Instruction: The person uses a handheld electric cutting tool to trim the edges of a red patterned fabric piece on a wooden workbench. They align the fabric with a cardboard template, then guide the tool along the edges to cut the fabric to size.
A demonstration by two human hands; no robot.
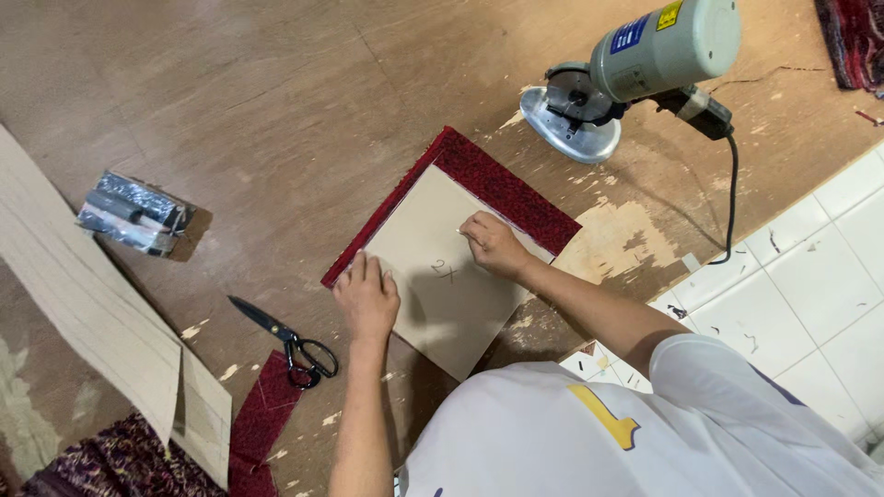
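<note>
Card template [442, 276] lies squared on the red fabric [516, 193] mid-worktop [276, 110], left hand [366, 296] flat pinning its near edge, right hand [493, 244] pinched at its far edge, apparently marking; fabric looks uncut, scissors [290, 340] and rotary cutter [626, 74] idle beside the template.

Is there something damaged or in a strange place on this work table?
Yes. The wooden table top is worn: its surface layer is peeled near the edge, beside the red fabric. Small scraps lie near the black scissors.
</note>
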